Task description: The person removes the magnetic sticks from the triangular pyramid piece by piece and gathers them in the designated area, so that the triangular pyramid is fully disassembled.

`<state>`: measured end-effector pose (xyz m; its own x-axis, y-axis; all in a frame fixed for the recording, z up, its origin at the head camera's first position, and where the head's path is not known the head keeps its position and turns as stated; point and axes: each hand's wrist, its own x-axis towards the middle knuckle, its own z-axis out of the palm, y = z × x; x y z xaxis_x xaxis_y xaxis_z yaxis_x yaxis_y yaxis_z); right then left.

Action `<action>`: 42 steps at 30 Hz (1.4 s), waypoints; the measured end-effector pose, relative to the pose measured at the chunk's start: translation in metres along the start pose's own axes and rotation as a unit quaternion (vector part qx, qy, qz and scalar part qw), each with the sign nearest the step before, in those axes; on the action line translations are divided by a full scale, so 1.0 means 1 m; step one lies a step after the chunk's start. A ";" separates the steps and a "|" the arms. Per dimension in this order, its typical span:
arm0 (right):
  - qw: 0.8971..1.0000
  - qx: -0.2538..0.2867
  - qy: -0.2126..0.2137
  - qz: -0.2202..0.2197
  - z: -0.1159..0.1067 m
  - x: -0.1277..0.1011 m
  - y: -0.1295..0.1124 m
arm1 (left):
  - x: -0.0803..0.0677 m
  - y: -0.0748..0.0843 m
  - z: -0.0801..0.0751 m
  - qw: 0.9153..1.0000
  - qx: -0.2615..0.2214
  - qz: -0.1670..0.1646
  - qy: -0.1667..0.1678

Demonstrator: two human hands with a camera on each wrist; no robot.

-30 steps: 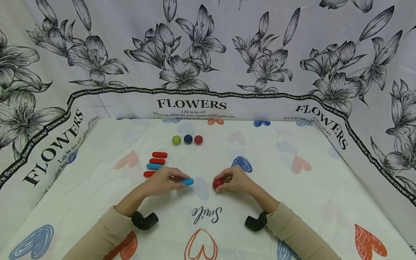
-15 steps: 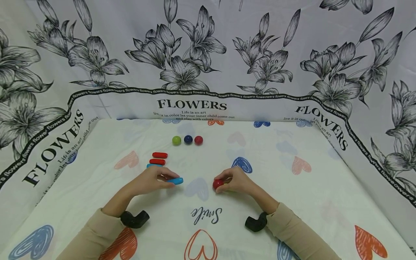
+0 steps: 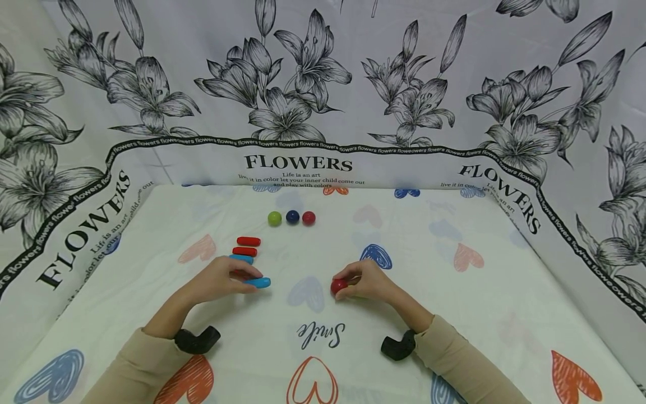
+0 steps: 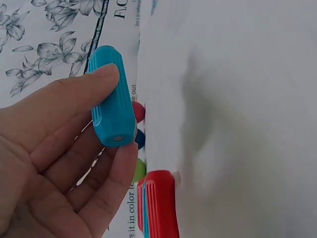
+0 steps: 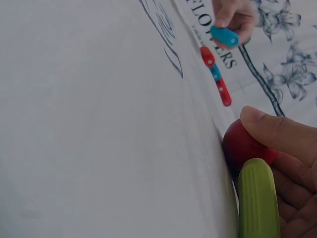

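Note:
My left hand pinches a light-blue ribbed magnetic rod between thumb and fingers, raised over the tablecloth. A small metal dot shows on the rod's near end. My right hand holds a red ball with the thumb on its side, low at the cloth. Against that ball, in the right wrist view, lies a green ribbed rod; in the head view the hand mostly hides it. Just beyond the left hand are two red rods and another blue rod; a further red rod is largely covered by that hand.
Toward the back of the table stand a green ball, a dark-blue ball and a second red ball in a row. A flower-print curtain borders the white tablecloth. Black curved devices sit at both wrists.
My left hand has moved left with the blue rod, away from the right hand and over the nearest red rod. The right hand stays in place with the red ball.

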<state>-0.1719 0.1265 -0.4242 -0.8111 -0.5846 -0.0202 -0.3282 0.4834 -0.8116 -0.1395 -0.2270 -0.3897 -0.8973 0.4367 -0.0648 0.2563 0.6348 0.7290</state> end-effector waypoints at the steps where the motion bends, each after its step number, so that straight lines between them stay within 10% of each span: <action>1: 1.000 0.000 0.000 0.000 0.000 0.000 0.000 | -0.001 -0.001 -0.001 1.000 0.004 -0.002 0.002; 42: 1.000 0.007 -0.002 0.010 -0.002 0.000 0.000 | -0.017 -0.019 -0.011 0.994 0.090 -0.036 0.051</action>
<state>-0.1728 0.1275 -0.4231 -0.8160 -0.5767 -0.0388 -0.3042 0.4857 -0.8195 -0.1331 -0.2533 -0.3945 -0.9446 0.3262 -0.0363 0.2431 0.7697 0.5903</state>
